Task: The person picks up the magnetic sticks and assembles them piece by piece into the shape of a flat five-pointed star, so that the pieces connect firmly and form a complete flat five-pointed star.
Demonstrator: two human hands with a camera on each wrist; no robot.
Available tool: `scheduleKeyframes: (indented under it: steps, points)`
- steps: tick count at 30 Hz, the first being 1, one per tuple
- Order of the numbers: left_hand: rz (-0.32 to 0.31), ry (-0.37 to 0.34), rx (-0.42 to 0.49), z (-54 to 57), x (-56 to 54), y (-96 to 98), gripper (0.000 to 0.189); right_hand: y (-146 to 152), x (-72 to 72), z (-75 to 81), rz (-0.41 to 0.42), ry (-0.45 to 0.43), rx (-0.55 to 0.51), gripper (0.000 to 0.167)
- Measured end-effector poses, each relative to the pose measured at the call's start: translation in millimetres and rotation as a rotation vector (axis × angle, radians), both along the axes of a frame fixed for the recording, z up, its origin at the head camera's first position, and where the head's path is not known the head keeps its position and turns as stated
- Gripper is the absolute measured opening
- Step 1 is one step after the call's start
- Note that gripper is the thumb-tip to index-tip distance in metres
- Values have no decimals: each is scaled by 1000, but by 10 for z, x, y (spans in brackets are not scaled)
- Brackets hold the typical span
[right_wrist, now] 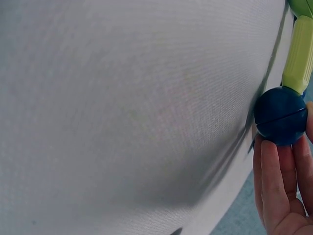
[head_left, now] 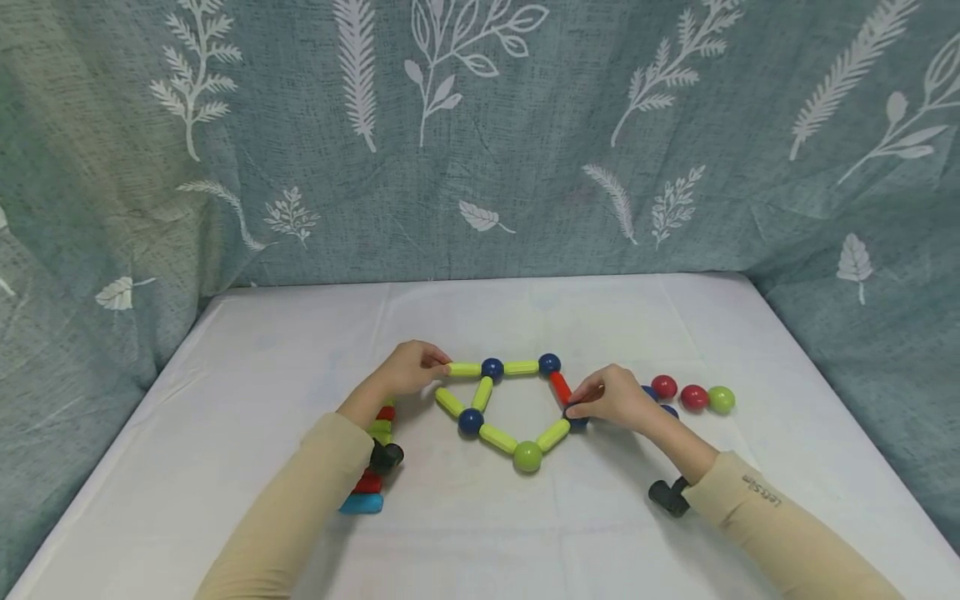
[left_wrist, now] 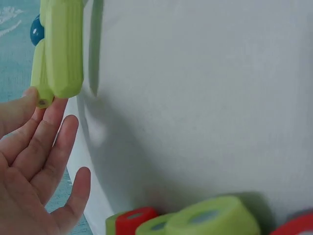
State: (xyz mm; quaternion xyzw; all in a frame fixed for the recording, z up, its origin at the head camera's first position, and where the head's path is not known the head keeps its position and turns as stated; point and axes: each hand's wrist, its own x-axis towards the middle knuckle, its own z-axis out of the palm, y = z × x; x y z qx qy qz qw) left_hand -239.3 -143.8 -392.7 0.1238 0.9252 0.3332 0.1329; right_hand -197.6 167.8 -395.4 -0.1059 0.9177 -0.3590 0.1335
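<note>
A ring of toy rods and balls lies mid-table, its yellow-green rods joined by blue balls, a green ball [head_left: 528, 457] at the near corner and one red rod [head_left: 559, 388] on the right. Two rods jut out to its left. My left hand [head_left: 411, 367] pinches the free end of the farther one, a yellow-green rod [head_left: 465, 369]; the nearer rod [head_left: 449, 402] ends free beside it. At the ring's right corner, my right hand [head_left: 617, 400] holds a blue ball [right_wrist: 280, 116] between thumb and fingers. That hand partly covers the ball in the head view.
Left of the ring, under my left forearm, lies a row of loose red, yellow-green and blue rods [head_left: 362, 503], partly hidden. Behind my right hand are loose balls, among them a red ball [head_left: 694, 398] and a green ball [head_left: 722, 400]. A patterned curtain [head_left: 480, 167] hangs behind the white table [head_left: 480, 533].
</note>
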Motion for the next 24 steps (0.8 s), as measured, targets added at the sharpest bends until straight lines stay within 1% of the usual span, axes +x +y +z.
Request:
scheduleKeyframes:
  steps: [3, 10, 12, 17, 19, 21, 24]
  points:
    - [17, -3, -15, -11, 8, 23, 22, 1, 1, 1, 0, -7, 0, 16]
    - [20, 1, -29, -51, 25, 24, 23, 0, -7, -10, -9, -18, 0, 17]
    - [33, -2, -33, -58, 25, 27, 23, 0, -7, -10, -10, -17, 0, 17]
    - [30, -3, -41, -71, 22, 32, 24, 0, -2, -7, -7, -8, -1, 17]
    - [23, 13, -53, -73, 29, 33, 26, 1, 0, -5, -4, -5, -2, 17]
    - [33, 44, -64, -61, 51, 36, 28, 1, 2, -2, -3, -4, -3, 17]
    - [52, 111, -69, 0, 119, 69, 29, 2, 5, 4, -5, -6, -2, 17]
